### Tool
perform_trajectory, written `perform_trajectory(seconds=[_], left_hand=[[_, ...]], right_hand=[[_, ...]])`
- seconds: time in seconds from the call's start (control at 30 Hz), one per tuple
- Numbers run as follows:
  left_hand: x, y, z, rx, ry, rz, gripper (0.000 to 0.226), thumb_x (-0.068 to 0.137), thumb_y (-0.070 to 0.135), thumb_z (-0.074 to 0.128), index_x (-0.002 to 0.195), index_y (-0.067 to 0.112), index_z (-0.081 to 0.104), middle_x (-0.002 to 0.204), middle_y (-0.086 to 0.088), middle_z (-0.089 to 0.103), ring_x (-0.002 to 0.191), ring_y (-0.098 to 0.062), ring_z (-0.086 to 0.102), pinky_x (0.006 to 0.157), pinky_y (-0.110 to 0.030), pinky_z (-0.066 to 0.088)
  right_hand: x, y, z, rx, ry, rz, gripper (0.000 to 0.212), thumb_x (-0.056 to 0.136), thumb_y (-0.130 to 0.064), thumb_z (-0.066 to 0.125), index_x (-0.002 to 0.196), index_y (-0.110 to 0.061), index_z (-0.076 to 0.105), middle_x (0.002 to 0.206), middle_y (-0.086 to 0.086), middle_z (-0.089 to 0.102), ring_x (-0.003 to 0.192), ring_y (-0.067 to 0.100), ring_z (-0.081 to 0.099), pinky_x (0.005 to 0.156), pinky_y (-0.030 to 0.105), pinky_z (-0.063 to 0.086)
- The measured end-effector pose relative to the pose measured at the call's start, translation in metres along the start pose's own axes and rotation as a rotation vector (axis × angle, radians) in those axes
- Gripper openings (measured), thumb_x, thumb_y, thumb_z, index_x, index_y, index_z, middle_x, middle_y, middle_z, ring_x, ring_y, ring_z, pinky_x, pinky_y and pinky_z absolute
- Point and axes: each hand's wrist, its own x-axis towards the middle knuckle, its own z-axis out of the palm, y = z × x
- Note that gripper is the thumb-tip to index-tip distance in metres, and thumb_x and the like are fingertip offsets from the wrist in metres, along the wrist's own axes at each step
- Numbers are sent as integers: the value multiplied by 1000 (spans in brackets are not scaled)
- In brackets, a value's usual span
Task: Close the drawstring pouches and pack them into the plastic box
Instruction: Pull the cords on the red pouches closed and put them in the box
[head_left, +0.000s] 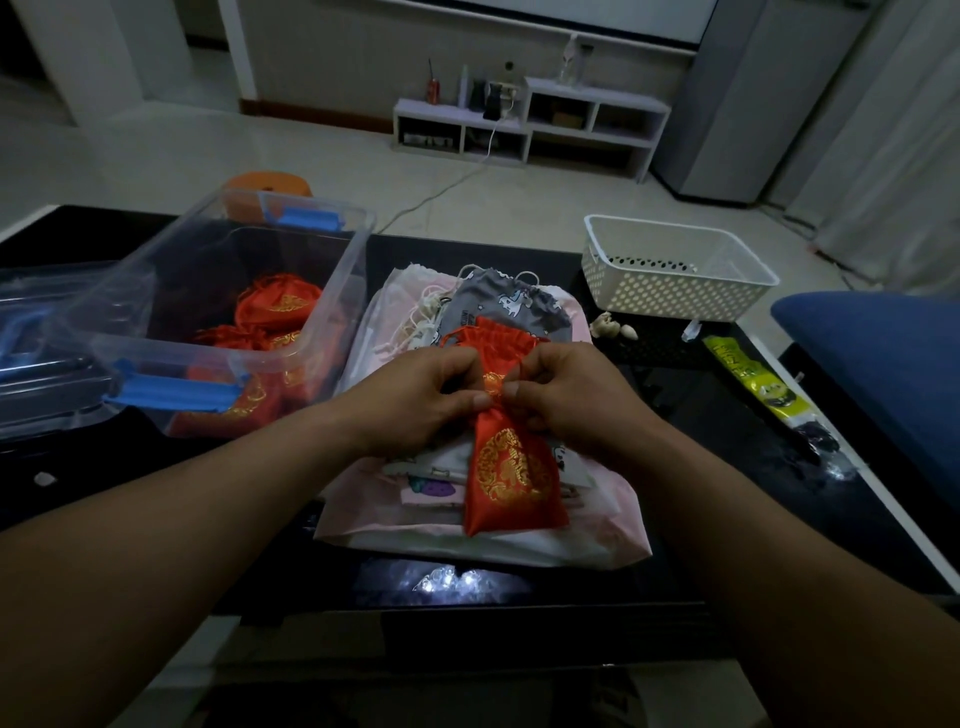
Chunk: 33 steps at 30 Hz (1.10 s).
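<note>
- Red pouch (511, 478) with a gold round emblem lies on a pile of cloth bags (363, 514) in the middle of the black table (701, 415), towards its near edge. Its long axis runs straight away from the person — plump body nearest, gathered neck and ruffled mouth farther off.
- Left hand (415, 400) and right hand (571, 400) meet at the pouch's neck, fingers curled, thumbs and forefingers pinching the fabric from either side. The cords themselves cannot be made out.
- The neck looks cinched narrow, so the closing seems nearly done.
- Grey pouch (511, 306) with small white animal prints lies just beyond the hands, on the same pile.
- Clear plastic box (332, 291) with blue clip handles stands at the table's left side, open, just beside the pile. Several closed red pouches (275, 306) already lie inside.
- The box lies to the left of both hands — the left hand is nearer, so packing likely means a short carry leftward over the box's wall.
- White perforated basket (670, 296) sits at the far right corner, well apart from the hands.
</note>
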Motion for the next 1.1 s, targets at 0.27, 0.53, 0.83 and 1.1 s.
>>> perform_trajectory(seconds=[0.27,0.53,0.83,1.1], left_hand=[[-4,1,-3,116,35,14,20,100,20,64,84,22,54,82,4,62,78,-16,59,75,-44,53],[-2,9,0,-225,107,-239,26,106,40,54,94,18,61,80,2,67,71,-16,61,73,-44,55],[-8,38,5,-502,160,-342,25,108,22,53,111,0,64,96,-18,72,84,-28,71,83,-51,60],[-22,70,-20,-143,526,-170,17,108,32,51,101,21,62,96,1,68,89,-13,66,74,-40,54]], right_hand=[[2,2,-3,228,0,133,21,99,-7,63,80,-5,71,89,26,74,71,28,63,70,47,57],[2,0,-2,264,85,82,14,95,-9,68,82,-6,72,68,10,66,58,20,58,60,37,49],[-3,-16,-7,367,76,58,19,100,-30,67,110,-14,69,99,10,76,86,22,77,70,37,63],[-21,-36,-4,562,-132,18,25,104,-24,60,117,-6,70,106,19,77,104,40,74,94,52,59]])
